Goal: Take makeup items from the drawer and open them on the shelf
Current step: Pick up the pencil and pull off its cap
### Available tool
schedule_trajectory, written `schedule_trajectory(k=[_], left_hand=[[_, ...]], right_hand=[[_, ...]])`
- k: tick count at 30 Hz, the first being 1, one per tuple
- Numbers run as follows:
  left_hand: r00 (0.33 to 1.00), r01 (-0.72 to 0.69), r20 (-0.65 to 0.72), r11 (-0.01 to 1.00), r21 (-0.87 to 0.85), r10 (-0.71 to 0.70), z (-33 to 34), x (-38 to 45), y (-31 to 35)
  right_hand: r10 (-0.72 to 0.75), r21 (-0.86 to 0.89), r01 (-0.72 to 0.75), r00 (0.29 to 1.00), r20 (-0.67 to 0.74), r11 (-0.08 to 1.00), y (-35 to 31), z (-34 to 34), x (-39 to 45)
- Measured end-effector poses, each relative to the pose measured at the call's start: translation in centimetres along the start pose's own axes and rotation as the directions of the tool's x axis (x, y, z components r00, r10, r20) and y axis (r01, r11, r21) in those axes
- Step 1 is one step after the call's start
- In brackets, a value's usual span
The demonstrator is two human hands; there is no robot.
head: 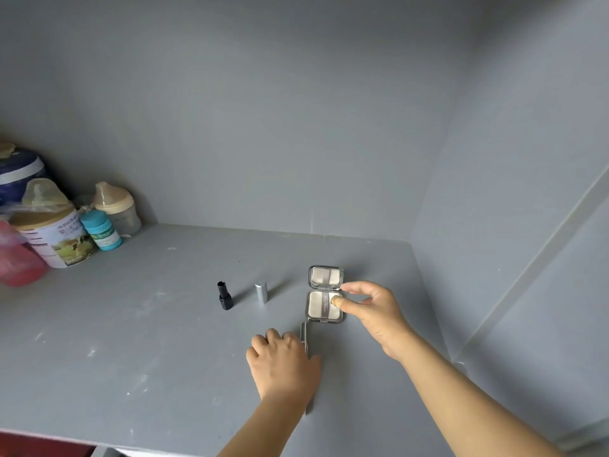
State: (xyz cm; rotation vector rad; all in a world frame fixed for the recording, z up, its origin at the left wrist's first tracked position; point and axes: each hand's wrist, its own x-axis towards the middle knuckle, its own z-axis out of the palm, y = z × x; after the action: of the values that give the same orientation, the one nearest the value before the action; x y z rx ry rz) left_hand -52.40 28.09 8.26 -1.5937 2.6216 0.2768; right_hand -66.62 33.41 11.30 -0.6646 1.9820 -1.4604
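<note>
A small square compact (321,310) lies open on the grey shelf (158,351), its mirrored lid (325,276) tipped back. My right hand (374,313) is on it, index fingertip at the lid's lower right corner and thumb resting over the pale powder pan. My left hand (283,361) lies knuckles up over a slim grey stick (304,334) that lies flat on the shelf; only its two ends show. To the left, a black lipstick base (225,295) and its silver cap (261,292) stand upright, apart from each other.
At the back left corner stand a printed tin (59,239), a teal bottle (100,230), a baby bottle (117,206), a blue container (19,173) and a red item (16,258). The grey side wall (494,258) rises just right of the compact. The shelf's front edge (66,437) is near.
</note>
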Motion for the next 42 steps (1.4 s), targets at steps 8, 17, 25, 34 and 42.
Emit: schedule_trajectory(k=[8, 17, 25, 34, 42], left_hand=[[0.992, 0.044, -0.110, 0.981, -0.189, -0.065, 0.4, 0.0, 0.1], [0.937, -0.111, -0.342, 0.870, -0.480, -0.069, -6.5, 0.5, 2.3], [0.889, -0.215, -0.456, 0.836, -0.505, -0.047, -12.0, 1.8, 2.7], [0.839, -0.297, -0.540, 0.780, -0.551, -0.063, -14.0, 1.9, 2.6], [0.879, -0.301, -0.476, 0.734, -0.609, -0.035, -14.6, 1.6, 3.2]], right_hand=[[0.010, 0.021, -0.010, 1.000, 0.008, 1.000, 1.5, 1.1, -0.7], [-0.008, 0.202, 0.008, 1.000, -0.001, 0.979, -4.2, 1.1, -0.2], [-0.058, 0.313, 0.067, 0.998, -0.036, 0.947, -10.4, 1.2, 0.3], [-0.087, 0.346, 0.108, 0.993, -0.076, 0.932, -13.5, 1.9, 0.1], [-0.074, 0.283, 0.104, 0.990, -0.117, 0.953, -14.3, 1.8, 0.3]])
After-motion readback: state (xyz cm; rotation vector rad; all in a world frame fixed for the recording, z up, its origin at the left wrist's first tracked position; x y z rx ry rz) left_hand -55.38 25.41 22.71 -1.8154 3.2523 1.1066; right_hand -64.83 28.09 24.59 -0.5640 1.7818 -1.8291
